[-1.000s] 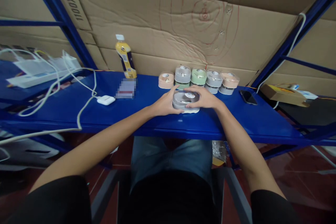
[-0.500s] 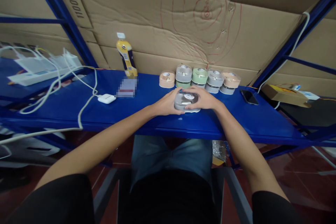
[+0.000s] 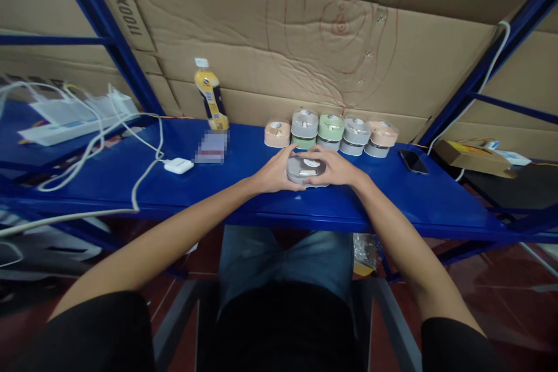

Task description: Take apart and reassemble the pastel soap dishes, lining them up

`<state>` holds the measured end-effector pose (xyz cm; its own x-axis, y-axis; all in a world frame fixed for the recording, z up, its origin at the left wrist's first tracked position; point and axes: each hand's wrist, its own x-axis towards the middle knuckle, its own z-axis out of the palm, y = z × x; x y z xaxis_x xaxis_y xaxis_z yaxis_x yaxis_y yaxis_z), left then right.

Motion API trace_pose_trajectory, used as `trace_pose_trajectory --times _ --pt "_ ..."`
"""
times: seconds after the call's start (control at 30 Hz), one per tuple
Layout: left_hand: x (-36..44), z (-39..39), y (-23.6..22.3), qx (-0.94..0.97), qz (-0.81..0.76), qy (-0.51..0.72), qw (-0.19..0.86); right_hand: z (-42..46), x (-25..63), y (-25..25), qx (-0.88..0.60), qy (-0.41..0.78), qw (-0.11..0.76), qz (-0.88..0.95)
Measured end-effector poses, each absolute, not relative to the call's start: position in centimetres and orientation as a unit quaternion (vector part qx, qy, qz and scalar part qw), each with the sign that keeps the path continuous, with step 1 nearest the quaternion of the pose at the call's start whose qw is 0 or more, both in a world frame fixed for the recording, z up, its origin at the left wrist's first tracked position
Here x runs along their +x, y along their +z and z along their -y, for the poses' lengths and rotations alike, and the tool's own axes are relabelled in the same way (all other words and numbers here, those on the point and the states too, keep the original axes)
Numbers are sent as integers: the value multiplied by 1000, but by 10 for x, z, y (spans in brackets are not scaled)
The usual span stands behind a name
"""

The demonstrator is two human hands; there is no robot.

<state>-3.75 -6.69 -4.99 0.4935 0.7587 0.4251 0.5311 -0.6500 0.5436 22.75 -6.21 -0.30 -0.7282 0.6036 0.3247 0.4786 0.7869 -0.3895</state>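
A grey oval box with a clear lid [image 3: 300, 167] sits near the front of the blue table, a round white sticker on its top. My left hand [image 3: 278, 173] wraps its left side, thumb at the near edge and fingers at the back. From the right, my right hand [image 3: 337, 167] grips the same box, with its thumb along the front. The lower right part of the box is hidden by that hand. Just behind stand more such boxes: a single pink one [image 3: 277, 134] and stacked pairs, including a green-topped one [image 3: 331, 127] and a pink-topped one [image 3: 382, 133].
On the left of the blue table [image 3: 235, 186] stand a yellow drink bottle [image 3: 211, 96], a blurred-out packet [image 3: 211, 147] and a white charger case [image 3: 178, 165] with cables. A phone [image 3: 413, 161] lies at the right. Cardboard [image 3: 244, 23] backs the table.
Both hands keep hold of the grey box. The right hand and the box's lid have shifted slightly to the left; the boxes behind stay put.
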Motion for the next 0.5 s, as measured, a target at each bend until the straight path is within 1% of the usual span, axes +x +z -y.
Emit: trace_pose_trajectory --times 0.13,0.33,0.4,0.5 --pt "-35 67 -48 853 -376 321 168 61 228 -5 -296 141 215 920" --pt "-37 76 -43 858 -367 335 126 62 234 -15 -289 180 270 901" --pt "-44 76 -38 838 -389 369 103 58 243 -13 -321 175 329 871" --pt "-56 63 -21 753 -467 459 63 42 271 -4 -426 86 481 761"
